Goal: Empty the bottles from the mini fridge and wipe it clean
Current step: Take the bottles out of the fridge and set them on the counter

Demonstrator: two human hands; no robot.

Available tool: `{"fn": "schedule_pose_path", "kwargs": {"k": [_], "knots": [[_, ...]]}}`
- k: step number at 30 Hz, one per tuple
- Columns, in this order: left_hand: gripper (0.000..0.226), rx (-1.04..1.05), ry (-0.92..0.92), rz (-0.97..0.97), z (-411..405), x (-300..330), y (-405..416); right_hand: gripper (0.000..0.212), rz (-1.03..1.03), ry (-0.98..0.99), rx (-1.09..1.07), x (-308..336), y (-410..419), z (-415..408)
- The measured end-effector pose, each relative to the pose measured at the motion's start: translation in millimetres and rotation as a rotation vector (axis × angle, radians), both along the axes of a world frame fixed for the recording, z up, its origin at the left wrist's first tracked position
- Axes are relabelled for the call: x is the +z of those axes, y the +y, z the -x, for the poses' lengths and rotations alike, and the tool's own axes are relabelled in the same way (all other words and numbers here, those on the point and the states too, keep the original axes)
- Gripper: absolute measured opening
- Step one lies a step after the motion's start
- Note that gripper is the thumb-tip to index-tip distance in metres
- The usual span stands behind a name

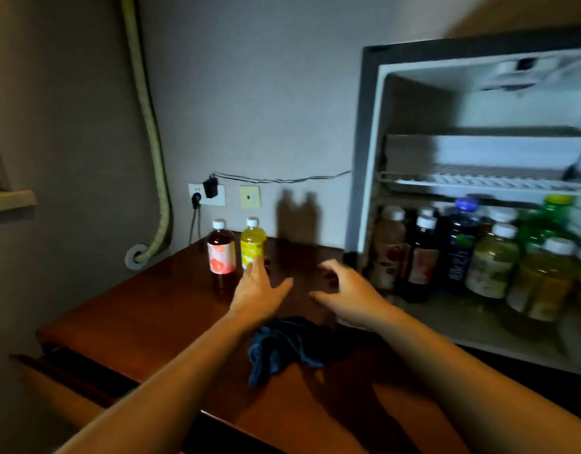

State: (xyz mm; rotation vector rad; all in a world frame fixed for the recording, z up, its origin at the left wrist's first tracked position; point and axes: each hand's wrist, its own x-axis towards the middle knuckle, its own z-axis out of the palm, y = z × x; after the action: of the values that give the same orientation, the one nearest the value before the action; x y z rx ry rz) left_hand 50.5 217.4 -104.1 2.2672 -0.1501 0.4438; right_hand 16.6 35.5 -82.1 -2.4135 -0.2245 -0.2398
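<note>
Desk [171, 309] = glossy dark wood w/ reflections. Rag [276, 345] near its front edge is soft blue cloth. Bottles [489, 257] clear plastic, fridge [413, 109] interior matt white plastic.

open mini fridge [371, 132] (bottles [492, 257] crowding bottom), two bottles [221, 247] upright on tabletop

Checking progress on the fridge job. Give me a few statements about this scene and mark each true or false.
1. Two bottles stand on the wooden table, a dark red bottle and a yellow bottle. True.
2. The mini fridge is already empty. False: several bottles remain on its lower level.
3. A blue cloth lies on the table between the forearms. True.
4. The right hand grips a bottle. False: it holds nothing.
5. The left hand reaches near the yellow bottle, fingers straight. True.
</note>
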Motion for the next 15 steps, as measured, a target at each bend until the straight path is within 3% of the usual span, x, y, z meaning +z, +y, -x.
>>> {"fn": "schedule_pose_path", "kwargs": {"k": [10, 15], "knots": [[0.041, -0.165, -0.176, 0.027, 39.9, 16.3, -84.8, 0.068, -0.011, -0.047, -0.172, 19.1, -91.5, 59.0], [0.024, -0.271, -0.205, 0.051, 47.2, 18.1, -137.7, 0.052, -0.069, -0.083, -0.27, 24.1, -139.6, 77.3]]}}
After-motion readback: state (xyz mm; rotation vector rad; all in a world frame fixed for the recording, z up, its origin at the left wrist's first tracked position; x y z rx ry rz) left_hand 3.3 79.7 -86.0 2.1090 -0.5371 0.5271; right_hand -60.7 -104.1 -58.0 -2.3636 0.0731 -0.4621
